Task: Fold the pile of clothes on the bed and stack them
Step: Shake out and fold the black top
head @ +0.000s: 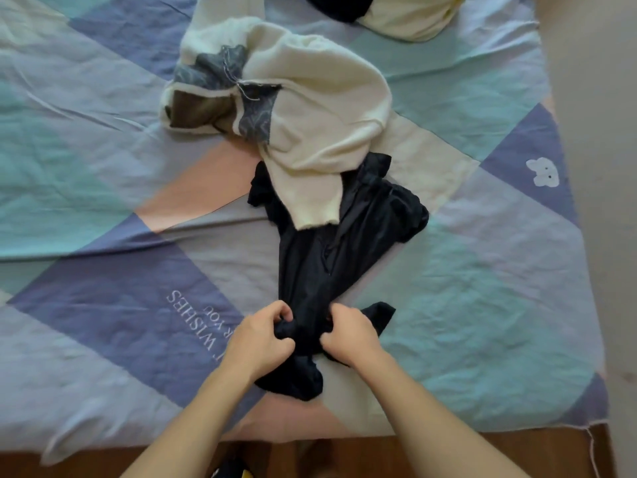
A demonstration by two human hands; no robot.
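the bed (103, 167) fills the view, spread with a patchwork cover of teal, lilac, purple and pink blocks; white lettering sits on a purple block toward the near edge, left of the hands, and a small white bear figure (542, 172) is printed on a purple block close to the right edge. a strip of brown floor (448, 450) shows below the near edge.

a cream sweater (320, 108) with grey patterned patches lies crumpled around the middle of the bed, one part of it draped over the far end of the dark garment. at the far edge, toward the right corner, a pale yellow bundle (410, 15) lies beside something dark, only partly in view.

the dark garment (331, 257), navy or black, stretches from under the sweater toward the near edge in a long, bunched strip, its near end trailing between the forearms.

both forearms reach in from the near edge and converge on that narrow near end. the left hand (258, 343) has its fingers curled around a gathered fold of the dark garment, back of the hand up. the right hand (351, 334) pinches the cloth just beside it, fingers bent inward, a loose flap of the cloth poking out past its knuckles to the right. the two hands are almost touching, with a bunched band of cloth between them.
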